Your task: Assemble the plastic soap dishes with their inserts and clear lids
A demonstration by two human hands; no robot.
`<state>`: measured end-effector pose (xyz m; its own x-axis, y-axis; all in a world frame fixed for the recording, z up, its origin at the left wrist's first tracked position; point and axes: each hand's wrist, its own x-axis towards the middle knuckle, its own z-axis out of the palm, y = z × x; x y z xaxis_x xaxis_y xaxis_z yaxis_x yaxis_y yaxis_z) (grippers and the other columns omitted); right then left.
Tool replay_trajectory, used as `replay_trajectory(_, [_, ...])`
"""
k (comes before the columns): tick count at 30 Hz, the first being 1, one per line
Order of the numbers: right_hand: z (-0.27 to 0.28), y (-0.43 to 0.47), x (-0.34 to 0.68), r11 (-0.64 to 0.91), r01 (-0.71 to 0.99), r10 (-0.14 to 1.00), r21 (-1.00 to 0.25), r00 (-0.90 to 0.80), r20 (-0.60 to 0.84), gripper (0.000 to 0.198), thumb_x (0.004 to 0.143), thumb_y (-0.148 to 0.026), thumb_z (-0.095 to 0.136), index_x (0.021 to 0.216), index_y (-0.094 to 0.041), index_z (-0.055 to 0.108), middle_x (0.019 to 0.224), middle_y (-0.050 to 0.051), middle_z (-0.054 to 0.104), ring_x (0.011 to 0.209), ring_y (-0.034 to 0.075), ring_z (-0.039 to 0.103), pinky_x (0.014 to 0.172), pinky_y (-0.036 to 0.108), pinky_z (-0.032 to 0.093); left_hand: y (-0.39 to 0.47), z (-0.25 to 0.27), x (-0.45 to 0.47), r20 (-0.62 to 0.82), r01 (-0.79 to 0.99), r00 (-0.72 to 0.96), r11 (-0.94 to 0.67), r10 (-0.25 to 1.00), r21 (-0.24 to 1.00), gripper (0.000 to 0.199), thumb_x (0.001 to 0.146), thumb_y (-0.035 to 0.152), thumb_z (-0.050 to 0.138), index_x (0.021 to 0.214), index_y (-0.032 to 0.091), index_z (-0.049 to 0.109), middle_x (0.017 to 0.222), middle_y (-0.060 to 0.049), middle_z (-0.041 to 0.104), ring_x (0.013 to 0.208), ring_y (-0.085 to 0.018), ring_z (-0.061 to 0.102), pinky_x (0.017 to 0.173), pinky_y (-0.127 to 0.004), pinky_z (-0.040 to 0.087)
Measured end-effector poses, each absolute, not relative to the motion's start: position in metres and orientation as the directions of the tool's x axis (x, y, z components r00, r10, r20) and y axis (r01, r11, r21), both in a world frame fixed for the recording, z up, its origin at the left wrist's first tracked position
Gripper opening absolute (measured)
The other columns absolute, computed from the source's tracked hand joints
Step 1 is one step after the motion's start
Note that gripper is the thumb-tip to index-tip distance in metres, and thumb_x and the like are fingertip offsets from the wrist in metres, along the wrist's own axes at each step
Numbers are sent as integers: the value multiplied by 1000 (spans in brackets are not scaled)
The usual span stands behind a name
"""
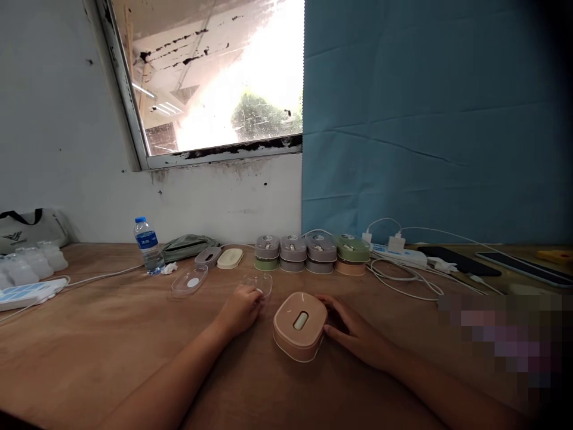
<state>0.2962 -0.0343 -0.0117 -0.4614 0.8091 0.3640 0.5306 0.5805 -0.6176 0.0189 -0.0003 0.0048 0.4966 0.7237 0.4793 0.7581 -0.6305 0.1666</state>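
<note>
A pink rounded box with a pale oval piece set in its lid sits on the table in front of me. My right hand grips its right side, fingers at the back corner and thumb at the front. To the left of the box, my left hand has its fingers curled at the near edge of a clear plastic cover; its fingertips are partly hidden. Farther left lie a second clear cover with a white round patch, a grey-purple oval lid and a cream oval piece.
Several stacked boxes line the back by the wall. A water bottle and a grey-green pouch stand left of them. White cables, a power strip and a dark flat device lie at right. White bottles are far left.
</note>
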Motion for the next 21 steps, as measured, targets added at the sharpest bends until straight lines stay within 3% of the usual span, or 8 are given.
replay_trajectory(4, [-13,-33,297,591,538,803,-600,-463,376,49,80,-28,47,124,-22,30,128,9,38,117,24,37,98,43,33,8,18,-29,620,831,351,-539,701,139,17,78,21,45,84,19,61,85,-5,63,81,-19,54,79,-33,39])
replay_trajectory(8, [-16,-32,297,616,551,787,-563,-467,404,55,73,-20,50,125,-24,31,129,8,38,117,26,37,98,44,32,18,18,-96,709,906,140,-378,691,190,20,77,27,43,83,20,61,88,-6,64,88,-21,55,89,-36,36])
replay_trajectory(15, [-14,-33,296,618,554,786,-558,-462,411,54,72,-18,49,123,-24,33,126,6,40,116,25,38,97,42,33,27,1,-149,606,903,-17,-248,795,351,20,70,32,48,78,21,63,86,-4,66,86,-22,59,87,-34,41])
replay_trajectory(21, [-14,-32,296,605,555,795,-571,-465,391,54,72,-17,49,123,-23,32,127,7,40,117,25,37,97,42,33,30,-4,-148,513,916,-37,-176,857,360,22,66,30,48,75,20,65,85,-4,67,86,-23,59,86,-34,41])
